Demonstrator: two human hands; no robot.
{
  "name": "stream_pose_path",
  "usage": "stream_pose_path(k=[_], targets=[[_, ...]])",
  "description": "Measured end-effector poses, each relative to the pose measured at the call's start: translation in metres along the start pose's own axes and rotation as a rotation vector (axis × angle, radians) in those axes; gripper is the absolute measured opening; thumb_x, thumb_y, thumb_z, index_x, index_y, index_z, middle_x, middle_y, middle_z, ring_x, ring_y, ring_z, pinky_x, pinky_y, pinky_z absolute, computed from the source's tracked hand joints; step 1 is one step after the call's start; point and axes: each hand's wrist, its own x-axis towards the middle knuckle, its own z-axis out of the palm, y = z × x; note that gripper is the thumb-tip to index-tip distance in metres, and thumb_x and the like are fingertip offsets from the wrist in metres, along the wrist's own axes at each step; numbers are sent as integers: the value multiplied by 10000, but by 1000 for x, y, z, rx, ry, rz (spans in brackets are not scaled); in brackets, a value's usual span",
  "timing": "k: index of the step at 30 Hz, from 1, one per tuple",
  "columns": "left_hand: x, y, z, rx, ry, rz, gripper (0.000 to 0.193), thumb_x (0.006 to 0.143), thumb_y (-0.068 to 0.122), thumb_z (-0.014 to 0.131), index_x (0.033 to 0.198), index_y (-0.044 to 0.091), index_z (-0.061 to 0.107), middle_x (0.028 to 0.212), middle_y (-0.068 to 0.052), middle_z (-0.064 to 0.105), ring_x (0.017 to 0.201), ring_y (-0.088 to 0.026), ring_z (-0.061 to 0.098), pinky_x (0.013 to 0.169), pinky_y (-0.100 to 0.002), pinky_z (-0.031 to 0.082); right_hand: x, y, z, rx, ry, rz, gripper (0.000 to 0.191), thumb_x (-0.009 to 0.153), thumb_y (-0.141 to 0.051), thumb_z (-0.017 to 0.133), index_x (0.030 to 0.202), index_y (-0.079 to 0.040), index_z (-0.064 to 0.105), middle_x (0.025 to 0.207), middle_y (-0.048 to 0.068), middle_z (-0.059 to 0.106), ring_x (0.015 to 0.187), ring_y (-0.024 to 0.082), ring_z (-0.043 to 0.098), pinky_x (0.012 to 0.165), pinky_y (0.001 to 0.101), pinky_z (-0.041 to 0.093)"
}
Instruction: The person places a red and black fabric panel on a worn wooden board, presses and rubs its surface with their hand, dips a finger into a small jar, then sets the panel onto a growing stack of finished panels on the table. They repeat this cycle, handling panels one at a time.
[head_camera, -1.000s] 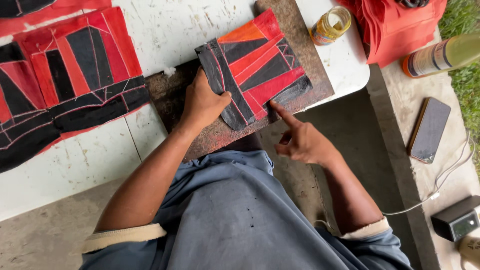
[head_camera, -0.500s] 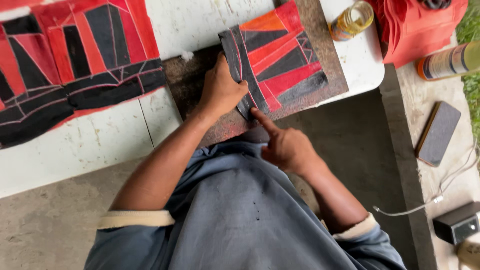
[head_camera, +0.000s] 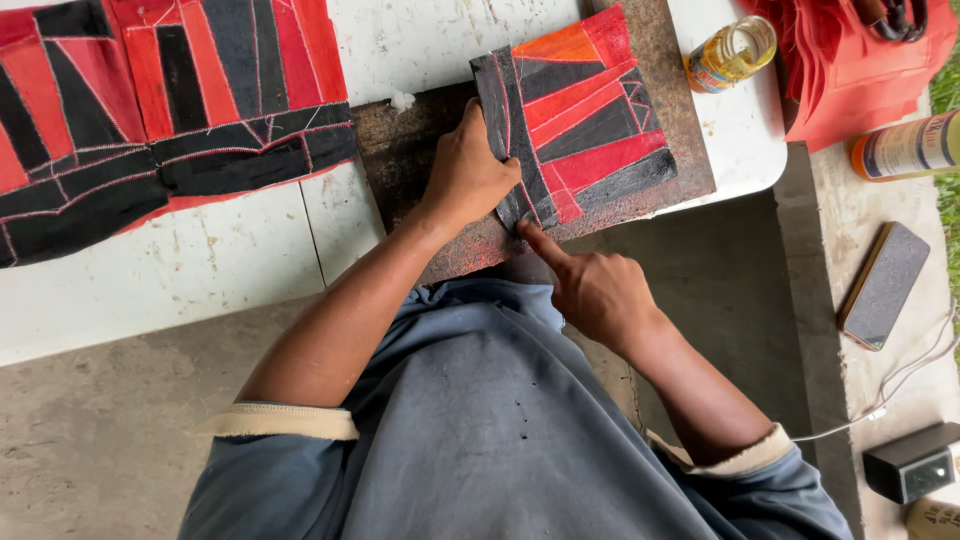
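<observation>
Pressing down with your left hand (head_camera: 468, 180), you have the fingers curled over the left edge of the patchwork square (head_camera: 580, 115), gripping its dark border strip where it lies on the brown work board (head_camera: 420, 150). Your right hand (head_camera: 595, 290) sits just nearer to you, below the board's near edge, with the index finger stretched out so its tip touches the near left corner of the patchwork square; the other fingers are folded loosely into the palm and hold nothing. The patchwork square, pieced from red, orange and black strips, lies flat and slightly turned on the board, which rests on the white table (head_camera: 200, 270). To the far left on the table lies a larger patchwork panel (head_camera: 150, 120) in the same reds and blacks, well apart from your hands. At the far right of the table lies a small glass jar (head_camera: 730, 52) of yellowish liquid on its side, with a pile of red cloth (head_camera: 850, 70) beyond it. On the ground to the right lie a dark phone (head_camera: 885, 285) and a white cable (head_camera: 900, 385).
</observation>
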Motion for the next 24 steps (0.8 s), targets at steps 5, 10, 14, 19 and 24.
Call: stream_pose_path(k=[5, 10, 14, 19, 24], targets=[[1, 1, 0, 20, -3, -3, 517, 790, 94, 758, 1231, 9, 502, 1121, -236, 723, 1071, -440, 681, 908, -483, 563, -11, 18, 6, 4, 180, 19, 718, 866, -244, 625, 1547, -336, 414, 798, 95, 719, 552, 310, 681, 472, 448, 542], [0, -1, 0, 18, 2, 7, 541, 792, 104, 778, 1246, 7, 500, 1127, -233, 717, 1077, -428, 691, 911, -463, 575, -18, 34, 21, 18, 286, 22, 581, 937, -237, 601, 1508, -299, 512, 857, 81, 723, 586, 314, 678, 509, 466, 534], [-1, -2, -1, -24, -22, -23, 540, 794, 103, 754, 1263, 13, 503, 1142, -212, 731, 1079, -407, 708, 910, -456, 577, -16, 23, 21, 219, 325, -8, 640, 863, -259, 656, 1484, -289, 505, 775, 117, 720, 616, 341, 685, 551, 475, 545], [1, 1, -4, 56, -31, -20, 542, 779, 127, 801, 1227, 15, 516, 1134, -228, 720, 1090, -432, 684, 927, -474, 560, -8, 3, 25, 386, -10, 67, 919, 831, -217, 661, 1643, -351, 252, 716, 144, 726, 653, 362, 685, 649, 472, 553], [-2, 3, -6, 42, -54, -54, 566, 765, 133, 784, 1253, 13, 522, 1133, -228, 724, 1089, -427, 688, 923, -469, 569, -12, 57, 20, 587, 78, 64, 934, 781, -218, 669, 1597, -424, 264, 851, 143, 741, 708, 334, 746, 701, 453, 579]])
